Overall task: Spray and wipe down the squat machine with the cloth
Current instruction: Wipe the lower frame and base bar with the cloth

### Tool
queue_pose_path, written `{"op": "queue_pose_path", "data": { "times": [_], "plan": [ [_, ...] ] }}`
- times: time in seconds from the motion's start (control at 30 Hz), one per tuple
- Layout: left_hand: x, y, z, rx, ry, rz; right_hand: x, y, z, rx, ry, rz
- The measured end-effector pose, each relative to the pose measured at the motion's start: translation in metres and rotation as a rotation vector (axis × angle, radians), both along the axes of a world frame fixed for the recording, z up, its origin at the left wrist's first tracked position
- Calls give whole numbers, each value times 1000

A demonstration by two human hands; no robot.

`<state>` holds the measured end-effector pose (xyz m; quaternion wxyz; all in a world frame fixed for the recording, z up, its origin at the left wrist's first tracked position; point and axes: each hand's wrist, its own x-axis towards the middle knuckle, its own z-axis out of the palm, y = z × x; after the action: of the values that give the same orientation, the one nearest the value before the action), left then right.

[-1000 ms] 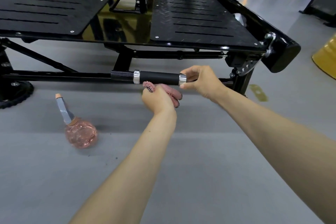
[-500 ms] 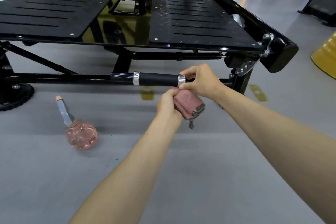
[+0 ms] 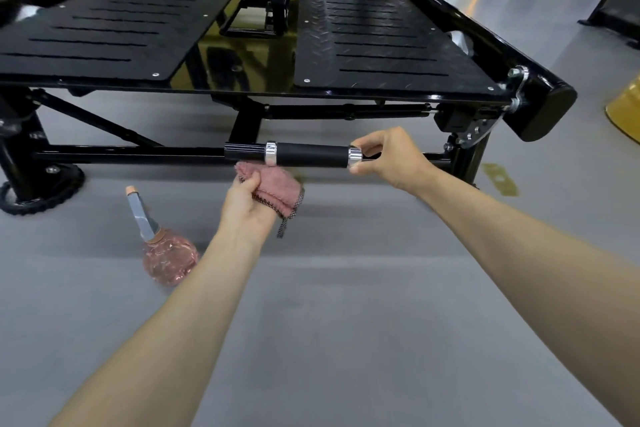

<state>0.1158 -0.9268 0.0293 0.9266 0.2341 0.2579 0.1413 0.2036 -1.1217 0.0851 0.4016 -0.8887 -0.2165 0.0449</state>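
The left hand [image 3: 247, 199] grips a bunched pink cloth [image 3: 278, 189], whose top edge sits just under the black handle [image 3: 311, 156] of the squat machine [image 3: 381, 45], near the handle's left chrome ring. The right hand [image 3: 394, 159] pinches the handle's right chrome end cap [image 3: 355, 156] between thumb and fingers. To the left, a pink spray bottle [image 3: 169, 258] rests tilted on the grey floor [image 3: 346, 305], apart from both hands.
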Motion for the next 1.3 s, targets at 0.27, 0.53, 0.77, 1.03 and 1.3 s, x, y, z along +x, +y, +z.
{"op": "queue_pose_path", "data": {
  "times": [0.27, 0.53, 0.77, 1.03, 1.3],
  "plan": [
    [32, -35, -4, -72, -99, -67, 3, -2, -3, 0, -18, 29],
    [52, -66, -11, 14, -166, -259, 4, -4, 1, -31, -49, 68],
    [54, -92, -11, -42, -114, -357, 1, -7, 8, -56, -69, 76],
    [5, -69, 21, 636, 134, -751, -4, 0, 18, -287, -90, 50],
    [-29, 11, 81, 1084, 248, -722, -15, 54, 31, -340, -202, -50]
  ]
}}
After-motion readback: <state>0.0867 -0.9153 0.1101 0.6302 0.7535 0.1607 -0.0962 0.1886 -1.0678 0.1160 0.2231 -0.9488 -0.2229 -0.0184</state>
